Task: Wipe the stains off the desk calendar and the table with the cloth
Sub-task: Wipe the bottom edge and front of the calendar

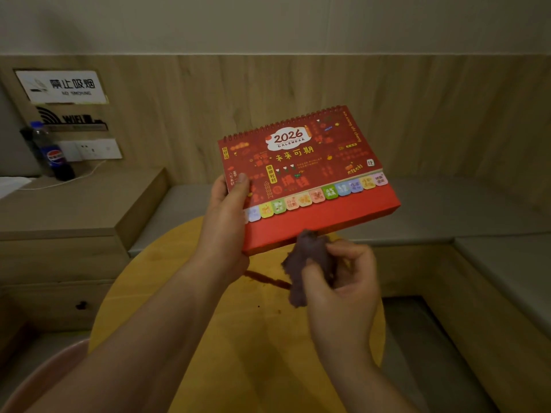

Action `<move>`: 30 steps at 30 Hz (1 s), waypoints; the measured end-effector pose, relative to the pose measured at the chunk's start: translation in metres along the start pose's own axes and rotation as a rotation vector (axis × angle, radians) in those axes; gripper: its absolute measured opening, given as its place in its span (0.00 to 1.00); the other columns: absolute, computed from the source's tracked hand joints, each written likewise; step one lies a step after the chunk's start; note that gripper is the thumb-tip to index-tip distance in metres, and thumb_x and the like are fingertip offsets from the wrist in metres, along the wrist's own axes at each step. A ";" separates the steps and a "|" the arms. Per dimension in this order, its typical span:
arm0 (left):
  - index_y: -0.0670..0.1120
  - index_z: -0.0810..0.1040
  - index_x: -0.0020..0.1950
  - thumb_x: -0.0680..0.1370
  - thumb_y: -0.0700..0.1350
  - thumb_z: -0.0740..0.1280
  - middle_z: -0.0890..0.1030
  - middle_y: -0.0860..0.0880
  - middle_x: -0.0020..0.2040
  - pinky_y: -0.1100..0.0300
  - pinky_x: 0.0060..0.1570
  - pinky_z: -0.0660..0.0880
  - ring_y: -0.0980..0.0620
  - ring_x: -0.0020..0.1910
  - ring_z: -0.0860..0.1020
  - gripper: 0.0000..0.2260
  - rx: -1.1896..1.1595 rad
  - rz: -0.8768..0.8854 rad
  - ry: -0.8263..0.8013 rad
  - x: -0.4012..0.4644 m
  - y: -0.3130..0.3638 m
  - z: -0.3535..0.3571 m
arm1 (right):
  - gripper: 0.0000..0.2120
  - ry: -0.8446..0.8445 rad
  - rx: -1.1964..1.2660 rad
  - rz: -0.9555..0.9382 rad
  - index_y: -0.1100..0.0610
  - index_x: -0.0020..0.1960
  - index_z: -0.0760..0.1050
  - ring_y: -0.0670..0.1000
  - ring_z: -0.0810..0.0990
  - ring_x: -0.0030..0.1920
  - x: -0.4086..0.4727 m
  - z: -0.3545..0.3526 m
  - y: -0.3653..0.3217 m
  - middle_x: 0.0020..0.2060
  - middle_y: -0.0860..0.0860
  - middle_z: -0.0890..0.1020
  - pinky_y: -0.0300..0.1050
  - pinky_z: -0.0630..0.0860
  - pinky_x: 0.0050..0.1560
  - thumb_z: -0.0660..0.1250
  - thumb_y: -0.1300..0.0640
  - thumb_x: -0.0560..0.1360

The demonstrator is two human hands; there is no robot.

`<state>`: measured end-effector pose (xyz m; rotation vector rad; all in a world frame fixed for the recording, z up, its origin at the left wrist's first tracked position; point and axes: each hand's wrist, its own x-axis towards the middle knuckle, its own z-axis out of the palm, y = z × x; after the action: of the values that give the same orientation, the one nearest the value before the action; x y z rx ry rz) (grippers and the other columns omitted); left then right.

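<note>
Here the left hand [228,210] grips the red 2026 desk calendar [310,174] aloft — just below it, the right hand [343,281] pinches a crumpled purple cloth [304,260].

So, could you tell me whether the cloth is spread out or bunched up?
Bunched up: the cloth is crumpled, pinched in the right hand below the desk calendar.

Desk calendar [304,174] reads "2026 CALENDAR"; wall sign [62,86] "NO SMOKING".
</note>
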<state>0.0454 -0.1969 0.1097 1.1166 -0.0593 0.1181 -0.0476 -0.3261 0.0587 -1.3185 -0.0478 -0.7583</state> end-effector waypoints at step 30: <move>0.56 0.74 0.66 0.84 0.51 0.66 0.88 0.49 0.55 0.48 0.41 0.84 0.44 0.51 0.87 0.11 -0.012 -0.002 -0.034 0.013 -0.016 -0.008 | 0.09 -0.055 -0.092 0.157 0.46 0.42 0.75 0.43 0.81 0.30 0.023 -0.035 0.018 0.33 0.45 0.83 0.35 0.76 0.27 0.66 0.60 0.67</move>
<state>0.0606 -0.1960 0.0936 1.1065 -0.0889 0.0971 -0.0337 -0.3670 0.0434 -1.4125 0.0466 -0.5968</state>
